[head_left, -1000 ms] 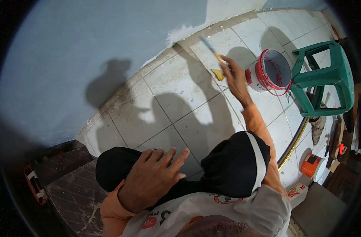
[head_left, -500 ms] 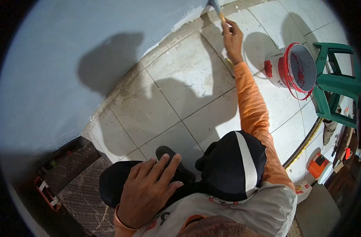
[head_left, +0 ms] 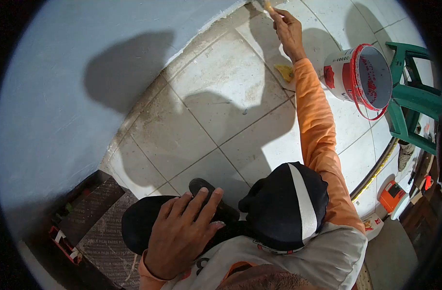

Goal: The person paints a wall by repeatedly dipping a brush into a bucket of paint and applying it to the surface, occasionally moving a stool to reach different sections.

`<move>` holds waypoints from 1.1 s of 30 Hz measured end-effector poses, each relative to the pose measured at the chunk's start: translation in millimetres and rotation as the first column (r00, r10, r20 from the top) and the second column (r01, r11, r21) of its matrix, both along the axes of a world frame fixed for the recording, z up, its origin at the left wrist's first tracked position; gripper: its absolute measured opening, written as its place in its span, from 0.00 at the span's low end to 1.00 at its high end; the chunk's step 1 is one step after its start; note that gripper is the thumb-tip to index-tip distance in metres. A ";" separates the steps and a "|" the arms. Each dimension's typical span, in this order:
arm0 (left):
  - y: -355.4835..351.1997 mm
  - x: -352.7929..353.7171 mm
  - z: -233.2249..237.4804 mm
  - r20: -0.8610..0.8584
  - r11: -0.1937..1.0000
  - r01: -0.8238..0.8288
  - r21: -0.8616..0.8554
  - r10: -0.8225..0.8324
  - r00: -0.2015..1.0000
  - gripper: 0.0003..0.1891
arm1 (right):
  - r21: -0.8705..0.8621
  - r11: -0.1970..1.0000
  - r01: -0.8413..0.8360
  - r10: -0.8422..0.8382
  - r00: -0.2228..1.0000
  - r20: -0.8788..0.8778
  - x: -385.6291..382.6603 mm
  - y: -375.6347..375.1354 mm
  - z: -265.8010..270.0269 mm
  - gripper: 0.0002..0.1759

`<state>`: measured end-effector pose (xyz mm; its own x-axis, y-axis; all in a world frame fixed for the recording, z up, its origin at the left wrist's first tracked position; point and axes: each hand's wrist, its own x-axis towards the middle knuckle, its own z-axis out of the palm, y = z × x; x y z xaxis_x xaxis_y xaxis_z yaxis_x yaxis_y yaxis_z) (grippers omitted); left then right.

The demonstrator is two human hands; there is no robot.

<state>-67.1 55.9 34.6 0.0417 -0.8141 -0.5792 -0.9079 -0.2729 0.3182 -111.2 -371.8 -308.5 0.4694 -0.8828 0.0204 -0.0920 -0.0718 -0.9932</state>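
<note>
My right hand [head_left: 288, 33] is stretched far forward, its fingers closed on the wooden handle of a paintbrush [head_left: 268, 7]. The brush is at the foot of the blue-grey wall [head_left: 148, 29], its head largely cut off by the top of the view. My left hand [head_left: 185, 237] lies over my dark-clad left knee, fingers extended, holding nothing. Beside my right forearm, a small yellow piece [head_left: 285, 72] lies on the tiles. To the right of that arm stands a white and red paint bucket [head_left: 339, 77], its red handle hanging down.
A green plastic stool [head_left: 414, 101] stands beyond the bucket. Pale floor tiles [head_left: 221, 72] run along the wall. Printed film-faced boards [head_left: 102, 237] lie at lower left. An orange and white tub [head_left: 392, 198] is at the far right, near a yellow-edged strip [head_left: 375, 171].
My right hand and the brush have moved slightly up and right, with more of the brush out of view. The yellow piece now shows more fully. My left hand stays put.
</note>
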 end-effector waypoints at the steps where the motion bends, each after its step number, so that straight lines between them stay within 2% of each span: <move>1: 0.1 -0.3 1.1 0.000 1.000 0.000 0.002 0.000 1.000 0.32 | -0.062 0.993 0.100 -0.097 0.994 0.049 4.4 4.6 -6.8 0.16; 2: -0.5 -0.5 1.5 -0.002 1.000 0.001 0.004 -0.001 1.000 0.33 | -0.123 0.972 0.202 -0.190 0.976 0.104 10.9 9.7 -14.6 0.15; 3: -2.0 -0.7 0.3 -0.002 1.000 0.003 -0.001 -0.003 1.000 0.33 | -0.116 0.965 0.236 -0.220 0.966 0.133 25.9 23.6 -39.5 0.13; 4: -2.7 -1.5 -0.4 -0.002 1.000 0.002 -0.003 -0.002 1.000 0.33 | -0.084 0.976 0.199 -0.183 0.969 0.167 39.2 53.6 -42.6 0.13; 6: -3.9 -2.5 -2.3 -0.008 0.999 0.038 -0.004 -0.038 0.999 0.33 | -0.094 0.995 0.034 -0.014 0.978 0.208 68.6 117.6 -39.2 0.14; 7: -3.9 -2.9 -2.8 -0.011 0.999 0.041 0.006 -0.041 0.999 0.33 | 0.016 0.998 -0.061 0.058 0.987 0.149 81.1 148.8 -34.7 0.16; 8: -3.6 -3.5 -2.6 -0.016 0.999 0.040 0.008 -0.040 0.999 0.33 | 0.092 0.967 -0.237 0.222 0.963 0.153 76.2 167.2 -12.3 0.17; 9: -4.1 -3.3 -2.9 -0.018 0.999 0.037 0.000 -0.037 0.999 0.33 | 0.110 0.941 -0.321 0.305 0.942 0.137 73.0 174.7 -8.4 0.16; 11: -1.0 -2.4 -2.1 -0.003 1.000 0.026 -0.015 -0.026 1.000 0.32 | 0.128 0.925 -0.357 0.349 0.934 0.084 64.6 162.7 -0.7 0.17; 13: 3.3 -1.2 -1.0 0.009 1.000 -0.002 -0.017 0.002 1.000 0.32 | 0.008 0.957 -0.291 0.290 0.953 0.089 47.8 121.7 -24.1 0.12; 17: 8.2 -2.5 0.1 -0.032 1.000 -0.007 -0.009 0.007 0.999 0.31 | 0.167 0.984 0.055 -0.078 0.988 0.134 10.6 43.2 23.4 0.12; 18: 8.5 -2.6 0.7 -0.040 1.000 0.002 -0.026 -0.003 0.999 0.31 | 0.162 0.985 0.055 -0.077 0.988 0.135 13.9 45.5 24.3 0.12; 20: 7.3 -3.1 1.9 -0.032 0.999 0.008 -0.038 -0.009 0.999 0.33 | -0.011 0.987 0.160 -0.154 0.963 0.220 30.2 59.3 22.1 0.13; 21: 6.6 -3.3 2.3 -0.029 0.999 0.013 -0.040 -0.014 0.999 0.34 | -0.078 0.989 0.124 -0.104 0.969 0.224 39.9 80.7 16.4 0.14; 22: 5.7 -2.9 1.2 -0.029 0.999 0.016 -0.048 -0.017 0.999 0.34 | -0.160 0.987 0.013 0.010 0.989 0.145 51.2 104.8 10.1 0.13; 23: 5.2 -2.9 0.4 -0.035 0.998 0.029 -0.055 -0.031 0.999 0.32 | -0.036 0.994 -0.104 0.107 0.991 0.080 60.1 143.1 28.9 0.14; 24: 5.6 -3.0 0.4 -0.044 0.997 0.045 -0.057 -0.048 0.998 0.30 | -0.164 0.960 -0.228 0.246 0.964 0.096 64.2 168.1 32.4 0.16; 25: 5.9 -3.8 1.2 -0.049 0.997 0.049 -0.054 -0.051 0.998 0.30 | -0.033 0.919 -0.394 0.393 0.919 -0.022 57.8 177.6 63.3 0.17; 27: 7.1 -5.3 2.9 -0.032 0.998 0.042 -0.053 -0.044 0.999 0.30 | -0.092 0.919 -0.384 0.388 0.921 0.033 59.5 158.5 47.6 0.17; 29: 12.4 -4.1 4.8 -0.027 0.998 0.033 -0.057 -0.035 0.999 0.29 | -0.161 0.951 -0.266 0.282 0.955 0.090 40.3 99.0 32.4 0.18; 31: 16.9 -4.1 4.4 -0.030 0.998 0.013 -0.061 -0.014 0.999 0.29 | -0.187 0.965 -0.183 0.169 0.982 -0.088 2.0 19.9 40.2 0.17; 32: 18.6 -4.9 4.6 -0.037 0.998 0.020 -0.065 -0.023 0.999 0.29 | -0.005 0.998 -0.056 0.056 0.993 0.102 -4.2 1.6 55.8 0.16; 33: 19.2 -5.5 4.5 -0.043 0.997 0.031 -0.072 -0.034 0.998 0.29 | 0.194 0.980 0.045 -0.096 0.960 0.263 -6.4 -7.9 69.3 0.14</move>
<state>-72.7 75.1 39.1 -0.0100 -0.8541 -0.5200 -0.9007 -0.2181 0.3756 -117.6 -379.8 -239.2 0.4055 -0.9137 -0.0287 0.1834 0.1121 -0.9766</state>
